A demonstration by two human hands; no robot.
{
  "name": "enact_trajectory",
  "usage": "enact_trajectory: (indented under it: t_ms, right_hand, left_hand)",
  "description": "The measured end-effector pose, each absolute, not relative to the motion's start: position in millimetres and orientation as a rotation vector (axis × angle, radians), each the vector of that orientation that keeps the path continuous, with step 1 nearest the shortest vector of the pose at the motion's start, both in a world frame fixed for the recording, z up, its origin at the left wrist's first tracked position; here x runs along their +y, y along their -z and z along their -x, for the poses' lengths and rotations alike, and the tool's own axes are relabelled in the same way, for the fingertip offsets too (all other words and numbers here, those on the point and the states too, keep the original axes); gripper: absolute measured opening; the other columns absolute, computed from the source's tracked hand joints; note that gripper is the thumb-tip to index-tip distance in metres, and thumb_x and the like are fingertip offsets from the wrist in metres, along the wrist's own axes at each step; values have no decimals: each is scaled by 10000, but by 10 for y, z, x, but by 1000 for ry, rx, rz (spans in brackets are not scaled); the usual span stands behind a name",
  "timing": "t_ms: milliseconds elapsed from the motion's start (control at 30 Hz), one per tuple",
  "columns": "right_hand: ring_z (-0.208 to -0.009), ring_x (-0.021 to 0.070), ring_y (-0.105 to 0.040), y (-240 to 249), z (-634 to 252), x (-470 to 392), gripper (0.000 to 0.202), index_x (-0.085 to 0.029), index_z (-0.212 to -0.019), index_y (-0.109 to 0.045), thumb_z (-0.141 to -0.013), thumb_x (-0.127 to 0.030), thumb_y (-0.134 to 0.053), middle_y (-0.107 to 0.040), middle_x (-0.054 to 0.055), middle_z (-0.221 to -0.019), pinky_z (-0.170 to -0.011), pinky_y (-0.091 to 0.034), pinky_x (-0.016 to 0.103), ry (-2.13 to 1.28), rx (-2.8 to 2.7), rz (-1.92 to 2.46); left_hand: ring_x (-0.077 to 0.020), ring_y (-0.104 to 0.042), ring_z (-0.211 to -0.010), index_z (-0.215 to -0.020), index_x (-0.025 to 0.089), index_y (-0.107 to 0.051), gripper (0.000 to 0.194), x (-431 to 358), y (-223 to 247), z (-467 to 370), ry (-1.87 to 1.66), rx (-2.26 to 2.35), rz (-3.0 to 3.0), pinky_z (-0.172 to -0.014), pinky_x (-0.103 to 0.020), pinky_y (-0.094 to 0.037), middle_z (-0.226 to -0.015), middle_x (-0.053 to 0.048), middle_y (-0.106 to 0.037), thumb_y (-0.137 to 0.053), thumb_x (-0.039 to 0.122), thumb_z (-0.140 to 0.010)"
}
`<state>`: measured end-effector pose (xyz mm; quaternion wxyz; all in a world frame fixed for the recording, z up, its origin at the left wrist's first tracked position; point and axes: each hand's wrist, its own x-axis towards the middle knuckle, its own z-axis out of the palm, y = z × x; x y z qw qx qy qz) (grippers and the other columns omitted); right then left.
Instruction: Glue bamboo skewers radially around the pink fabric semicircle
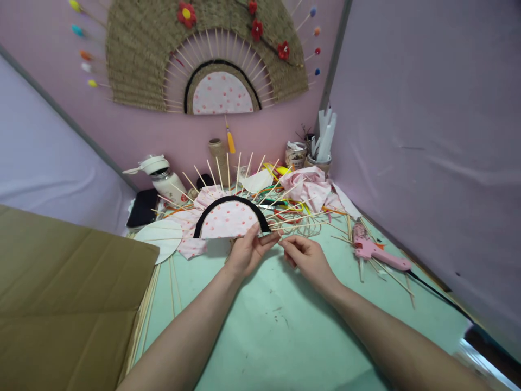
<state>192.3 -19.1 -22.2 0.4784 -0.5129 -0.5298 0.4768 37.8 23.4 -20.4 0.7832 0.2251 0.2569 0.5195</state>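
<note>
A half-round piece (230, 218) covered in pink dotted cloth, with a black curved rim, is held up above the table. Thin wooden sticks (239, 172) fan out from its rim. My left hand (248, 251) grips its lower right part, thumb on the front and fingers beneath. Close to its right end, my right hand (305, 258) is closed in a pinch near the lowest sticks; what it pinches is too small to make out.
At the right lies a pink glue gun (380, 255) among loose sticks. Cardboard (69, 293) covers the left front. A white bottle (173, 187), phone (143, 208), twine spool (217, 157) and pink cloth (307, 187) stand or lie behind. A large woven fan (138, 60) hangs on the wall.
</note>
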Motion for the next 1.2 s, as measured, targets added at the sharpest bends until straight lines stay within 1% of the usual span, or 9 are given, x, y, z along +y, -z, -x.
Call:
enact_trajectory:
  t_ms: [100,200,267,400,533,600,733,900,1200]
  right_hand:
    - [-538,129,-505,221,-1931,-186,250,-178,-779,-643,-842,-414,-589,-575,-14,-590,-530,-418,255,-1039,-1431,1283]
    - [-753,186,-612,162,-1949,-217,199,-182,-887,-664,-836,-363,-600,-680,44,-813,-724,-490,322,-759,-1610,1307]
    - [-900,217,-631,105,-2031,-275,241,-187,-992,-658,-844,-371,-608,-695,77,-980,-837,-489,362,-595,-1695,1340]
    - [-992,233,-632,63,-2516,-464,267,-198,-1069,-634,-901,-382,-540,-680,100,-1095,-875,-489,365,-325,-1652,1554]
    - [-1036,304,-617,151,-3258,-612,264,-158,-1070,-646,-904,-268,-472,-680,155,-1104,-904,-455,431,55,-1617,1994]
    - [-1006,322,-625,198,-3540,-627,275,-130,-1075,-655,-891,-259,-498,-686,179,-1087,-882,-451,430,70,-1734,2167]
    - [-972,298,-632,269,-3773,-553,257,-144,-1064,-679,-853,-224,-557,-690,164,-1088,-833,-454,375,-61,-1930,2267]
    - [-1014,320,-615,350,-3827,-425,342,-132,-1127,-689,-824,-264,-598,-670,185,-1132,-868,-439,404,-54,-1925,2327]
    - [-963,326,-625,172,-3906,-652,396,-156,-1087,-680,-825,-401,-513,-691,168,-1051,-845,-473,449,-22,-1861,2063]
  left_hand:
    - [-263,-738,-882,-859,144,-658,218,257,221,-360,-1120,573,-475,-881,-396,-553,-901,-81,-765,-780,285,-747]
    - [-255,-733,-909,-883,134,-670,208,271,231,-342,-1116,582,-499,-888,-376,-554,-921,-94,-765,-765,274,-762]
    - [-254,-730,-924,-943,127,-681,242,276,241,-331,-1114,590,-518,-893,-370,-555,-952,-101,-764,-760,276,-768]
    - [-248,-733,-904,-921,121,-698,248,281,283,-317,-1113,638,-522,-870,-357,-572,-962,-102,-764,-782,271,-742]
    - [-235,-735,-882,-857,123,-708,193,279,310,-329,-1106,639,-501,-886,-364,-574,-925,-88,-768,-794,236,-727]
    - [-225,-735,-875,-856,121,-712,176,274,307,-338,-1105,636,-493,-888,-359,-574,-914,-87,-769,-788,222,-734]
    - [-215,-731,-881,-884,125,-712,164,260,291,-340,-1101,645,-505,-897,-362,-568,-946,-91,-767,-760,229,-767]
    - [-217,-725,-879,-924,127,-701,231,253,288,-328,-1101,648,-505,-899,-382,-565,-954,-90,-760,-779,262,-754]
    - [-187,-705,-828,-873,134,-705,194,251,313,-324,-1130,606,-483,-855,-366,-570,-932,-92,-754,-793,251,-745]
